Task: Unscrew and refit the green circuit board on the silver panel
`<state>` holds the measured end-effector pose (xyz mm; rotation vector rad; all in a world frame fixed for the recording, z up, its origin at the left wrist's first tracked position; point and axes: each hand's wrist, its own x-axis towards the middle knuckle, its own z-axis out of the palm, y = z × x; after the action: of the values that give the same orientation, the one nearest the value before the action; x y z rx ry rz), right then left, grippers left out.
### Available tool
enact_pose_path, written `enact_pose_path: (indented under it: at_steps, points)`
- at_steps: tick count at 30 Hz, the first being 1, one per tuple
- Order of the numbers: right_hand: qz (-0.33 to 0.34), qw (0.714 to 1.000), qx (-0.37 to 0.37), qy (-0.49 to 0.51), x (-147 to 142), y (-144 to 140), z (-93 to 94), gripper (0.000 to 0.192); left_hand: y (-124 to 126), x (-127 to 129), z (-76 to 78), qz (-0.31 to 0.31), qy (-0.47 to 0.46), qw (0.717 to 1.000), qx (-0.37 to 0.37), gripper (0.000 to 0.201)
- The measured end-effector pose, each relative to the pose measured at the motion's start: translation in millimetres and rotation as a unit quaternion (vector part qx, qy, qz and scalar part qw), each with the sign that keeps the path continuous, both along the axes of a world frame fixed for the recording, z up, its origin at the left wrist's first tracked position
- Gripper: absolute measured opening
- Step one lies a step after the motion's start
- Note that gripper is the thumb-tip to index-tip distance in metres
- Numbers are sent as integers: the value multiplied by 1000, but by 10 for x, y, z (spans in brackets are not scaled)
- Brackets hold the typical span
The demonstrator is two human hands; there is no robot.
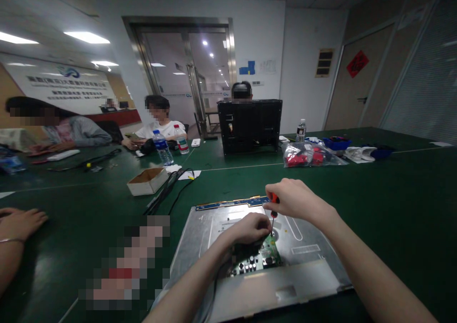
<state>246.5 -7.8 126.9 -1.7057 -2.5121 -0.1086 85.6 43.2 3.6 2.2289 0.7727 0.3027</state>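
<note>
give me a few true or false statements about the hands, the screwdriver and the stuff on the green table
1. The right hand holds a red-handled screwdriver upright over the green circuit board. True.
2. The left hand lies flat on the green table, away from the board. False: it rests on the circuit board, beside the screwdriver tip.
3. The circuit board sits on a silver metal panel. True.
4. The small open cardboard box stands on the metal panel. False: it stands on the table, left of and beyond the panel.
5. Two clear plastic water bottles stand beyond the box. True.
</note>
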Motion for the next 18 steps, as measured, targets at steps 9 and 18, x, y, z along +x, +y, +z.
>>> enact_pose_path:
  at_steps: [9, 18]
  points:
    - [5, 1000, -29, 3, 71, -13, 11, 23, -19, -3, 15, 5, -5, 1000, -3, 9]
    - [-12, 1000, -22, -6, 28, -16, 24, 30, -10, 1, 20, -1, -9, 1000, -12, 9]
